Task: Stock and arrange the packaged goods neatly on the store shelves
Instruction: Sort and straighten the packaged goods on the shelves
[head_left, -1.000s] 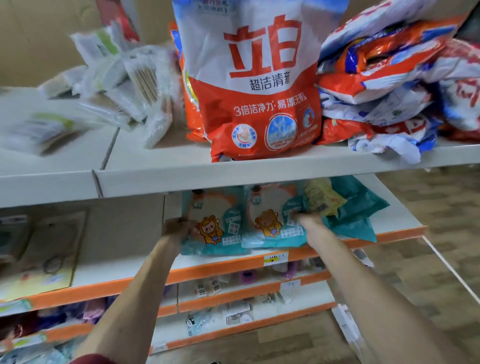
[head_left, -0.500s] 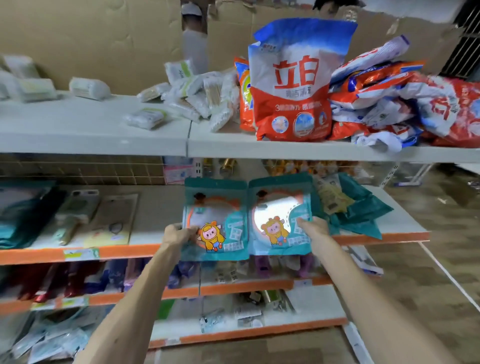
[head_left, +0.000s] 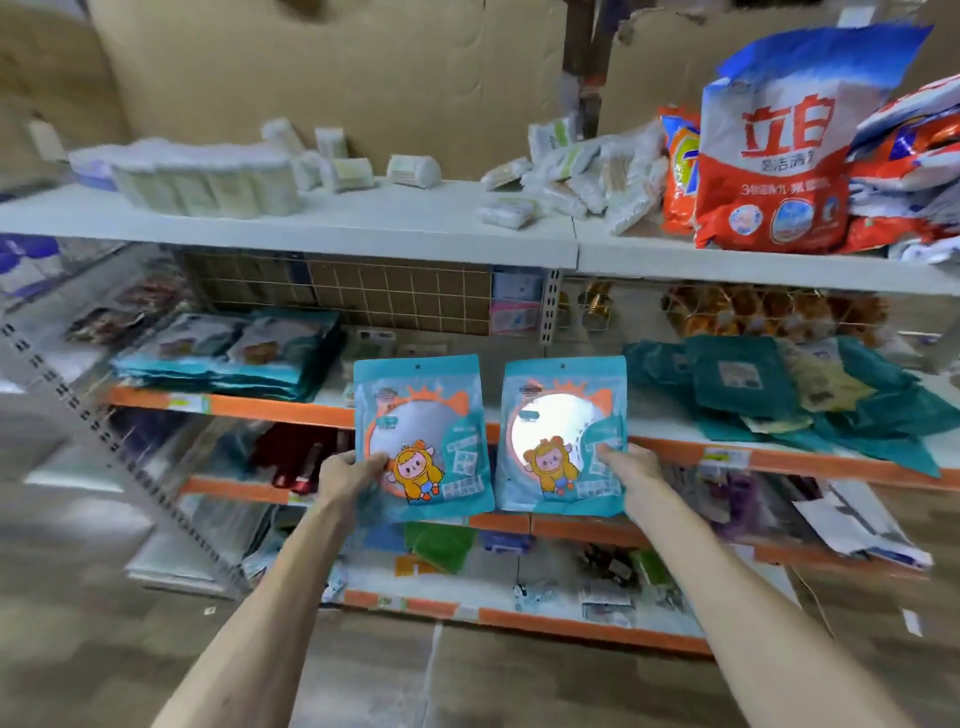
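Shelving: the white metal shelf unit (head_left: 363, 223) with orange front edges shows several tiers now. A second ago its top board filled the view, so the person has drawn back from it.
Right heap: the loose heap of dark teal and yellow bags (head_left: 779, 384) lies jumbled on the middle shelf (head_left: 670, 428). The two pouches in the hands were right beside it a second ago and are now well clear to its left.
Left stack: a flat, squared stack of teal pouches (head_left: 228, 358) that look like the same product sits on the same shelf. This is probably where the pair belongs.
Left pouch: the flat teal plastic left pouch (head_left: 423, 436), with a round clear window and an orange cartoon figure, is upright in the air in front of the shelf edge, no longer on the shelf.
Right pouch: the matching teal right pouch (head_left: 563, 436) is upright at the same height.
Left hand: the left hand (head_left: 348, 475) pinches its pouch at the lower left edge, thumb on the front.
Right hand: the right hand (head_left: 631, 467) grips its pouch at the lower right edge, thumb across the front.
Gap: half a second ago the pouches were edge to edge, and now a strip of shelf shows between them. They are out of the mess but not yet placed.
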